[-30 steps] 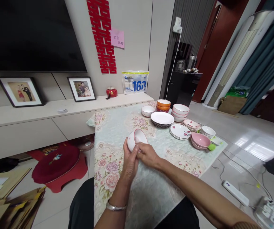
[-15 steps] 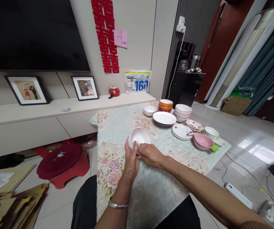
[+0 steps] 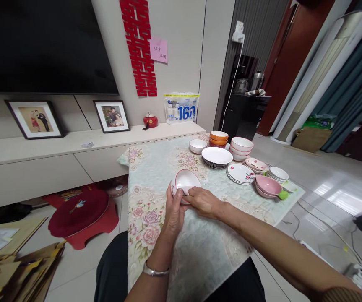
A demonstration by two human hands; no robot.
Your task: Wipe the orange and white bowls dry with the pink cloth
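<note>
A white bowl (image 3: pixel 187 178) with a thin red rim is held tilted above the table, its inside facing up and toward me. My left hand (image 3: pixel 173 207) wraps its left and near side, thumb over the near rim. My right hand (image 3: pixel 202 201) is closed at the near right rim, fingers curled at the edge. Its fingertips are partly hidden, and I cannot tell whether anything thin lies under them. Beyond the bowl stand a stack of white plates (image 3: pixel 217 155) and a single small white bowl (image 3: pixel 197 146).
On the floral-clothed table (image 3: pixel 155 167) are orange bowls (image 3: pixel 218 137), white red-rimmed bowls (image 3: pixel 241 147), flowered plates (image 3: pixel 240 173), pink bowls (image 3: pixel 268 186) and small white dishes (image 3: pixel 279 173). A red stool (image 3: pixel 83 218) stands left. Behind runs a low cabinet (image 3: pixel 105 142).
The bowl has shifted slightly right and turned a little in my hands. My right hand has moved slightly, its fingers now lying more over the near rim.
</note>
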